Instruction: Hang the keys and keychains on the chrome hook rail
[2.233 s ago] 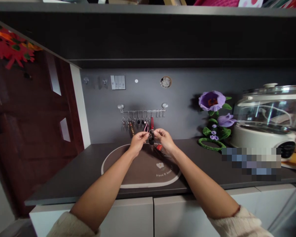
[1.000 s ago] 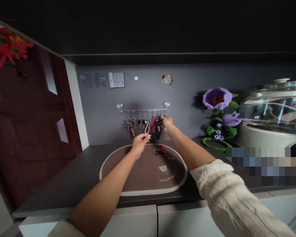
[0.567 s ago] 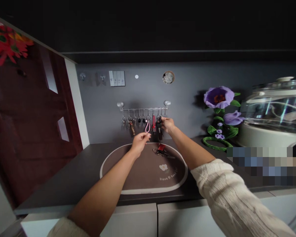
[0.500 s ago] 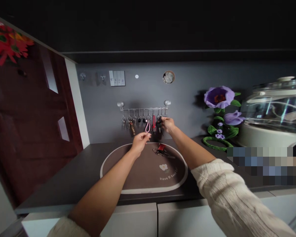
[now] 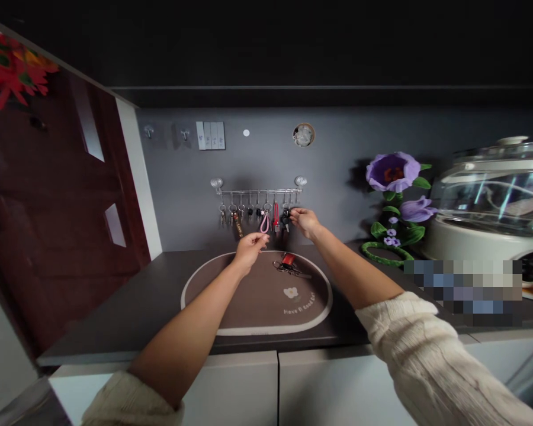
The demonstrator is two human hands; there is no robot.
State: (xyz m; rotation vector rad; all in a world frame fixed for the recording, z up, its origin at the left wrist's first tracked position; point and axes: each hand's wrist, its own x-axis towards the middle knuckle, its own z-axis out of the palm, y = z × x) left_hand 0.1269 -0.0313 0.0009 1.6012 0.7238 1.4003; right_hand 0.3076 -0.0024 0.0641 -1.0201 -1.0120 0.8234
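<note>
My right hand [image 5: 304,222] is at the right end of a clear hook rail [image 5: 260,191], its fingers closed in a pinch beside a bunch of dark keys [image 5: 286,219] on a ring. Whether the fingertips still grip these keys is too small to tell. Just below a pink strap loop [image 5: 265,223], my left hand [image 5: 250,249] has thumb and fingers pressed together; anything between them is hidden. A red key holder [image 5: 276,218] hangs between the pink loop and the dark keys. Another key set with a red tag [image 5: 288,259] lies on the brown mat [image 5: 244,302].
Several more key rings hang on the rail's left half. Purple knitted flowers [image 5: 393,171] and a white appliance with a clear lid [image 5: 484,231] stand to the right. A dark cabinet [image 5: 266,47] overhangs the counter [image 5: 128,307]. A dark red door [image 5: 62,225] is left.
My right hand has shifted slightly right, away from the ring of the dark keys. My left hand stays pinched below the pink loop. The whole view has shifted a little.
</note>
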